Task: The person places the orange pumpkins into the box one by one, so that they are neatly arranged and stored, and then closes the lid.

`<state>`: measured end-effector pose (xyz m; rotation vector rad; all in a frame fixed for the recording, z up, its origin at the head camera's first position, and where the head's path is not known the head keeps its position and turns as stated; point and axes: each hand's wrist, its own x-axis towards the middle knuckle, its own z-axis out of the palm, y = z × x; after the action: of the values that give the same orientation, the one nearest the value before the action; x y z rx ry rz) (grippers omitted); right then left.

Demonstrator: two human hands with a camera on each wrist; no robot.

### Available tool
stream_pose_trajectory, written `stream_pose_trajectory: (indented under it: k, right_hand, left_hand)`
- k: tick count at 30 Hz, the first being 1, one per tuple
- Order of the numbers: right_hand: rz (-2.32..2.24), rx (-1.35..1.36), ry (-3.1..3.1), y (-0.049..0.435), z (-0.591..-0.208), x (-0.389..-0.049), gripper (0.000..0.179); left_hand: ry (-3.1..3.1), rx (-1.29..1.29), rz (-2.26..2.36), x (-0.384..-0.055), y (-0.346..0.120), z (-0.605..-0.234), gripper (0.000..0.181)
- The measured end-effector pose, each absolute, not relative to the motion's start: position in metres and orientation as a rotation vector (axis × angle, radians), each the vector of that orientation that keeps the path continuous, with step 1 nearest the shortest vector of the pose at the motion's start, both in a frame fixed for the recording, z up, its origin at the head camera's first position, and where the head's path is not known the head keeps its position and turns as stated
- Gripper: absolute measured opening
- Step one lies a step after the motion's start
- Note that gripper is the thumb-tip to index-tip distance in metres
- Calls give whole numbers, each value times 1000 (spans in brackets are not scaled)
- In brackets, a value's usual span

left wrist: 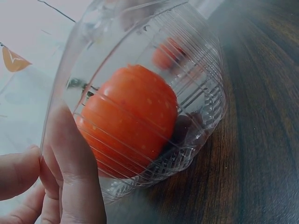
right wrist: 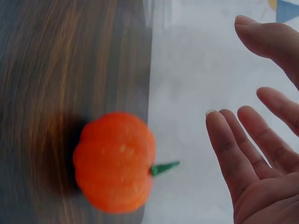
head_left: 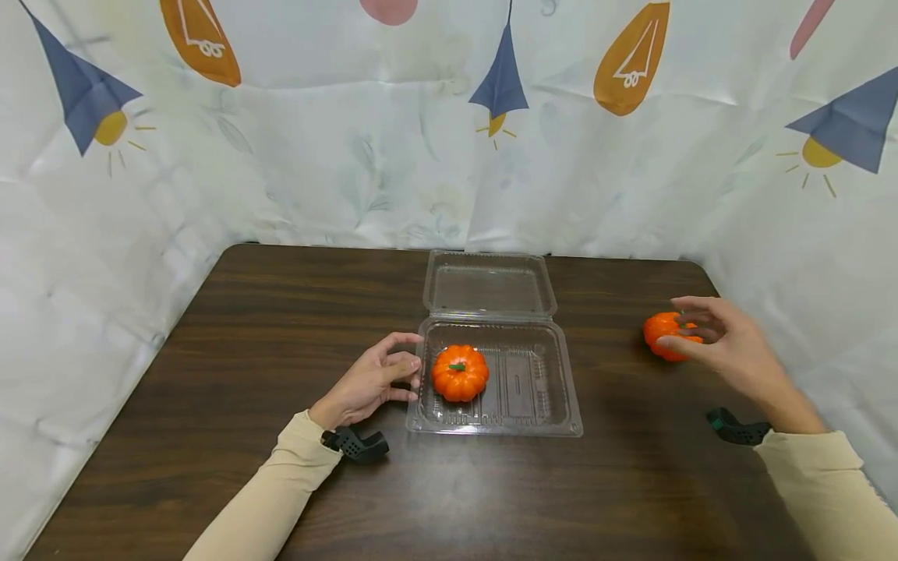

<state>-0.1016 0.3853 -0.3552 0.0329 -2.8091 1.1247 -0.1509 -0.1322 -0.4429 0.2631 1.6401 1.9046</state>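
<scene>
A clear plastic clamshell container (head_left: 519,382) lies with its lid (head_left: 491,284) folded back, and a small orange pumpkin (head_left: 460,374) with a green stem sits in its left half. My left hand (head_left: 375,378) pinches the left rim between thumb and fingers, as the left wrist view shows, with the ribbed wall (left wrist: 201,102) just beyond. At the right, a second orange pumpkin (head_left: 659,335) rests on the table, partly hidden by my right hand (head_left: 730,351). That hand's fingers are spread above it, apart from it in the right wrist view, where its stem (right wrist: 164,168) shows.
The dark wood-grain table (head_left: 281,312) ends at a white patterned curtain (head_left: 316,156) along the back and both sides. The right-hand pumpkin stands near the table's right edge. Black straps (head_left: 358,446) are on both wrists.
</scene>
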Motion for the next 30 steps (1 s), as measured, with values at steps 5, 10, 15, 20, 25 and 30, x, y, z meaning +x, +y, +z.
stream_pose_trajectory:
  k: [5,10,15,20,25,30]
  right_hand:
    - [1087,4,-2785,397,-359,-99,60]
    - [1027,-31,-2799,408,-362,-99,60]
    - [999,-33,-2822,420,-369,-97,59]
    - [1013,-33,-2801,428,-374,-98,58]
    - [967,-42,-2826,433,-379,-100,62]
    - [911,-65,-2866,438,-384,-103,65]
  left_hand:
    - [1642,263,1901,-150,-133,-444,57]
    - [1641,271,1906,-150,-133,-446,56]
    - [1646,265,1897,-149,-132,-448,56]
    - [1650,263,1905,-148,-132,-446,56]
    - [1656,260,1908,-148,-132,-445,54]
    - [1660,263,1907,-149,-132,-444,55]
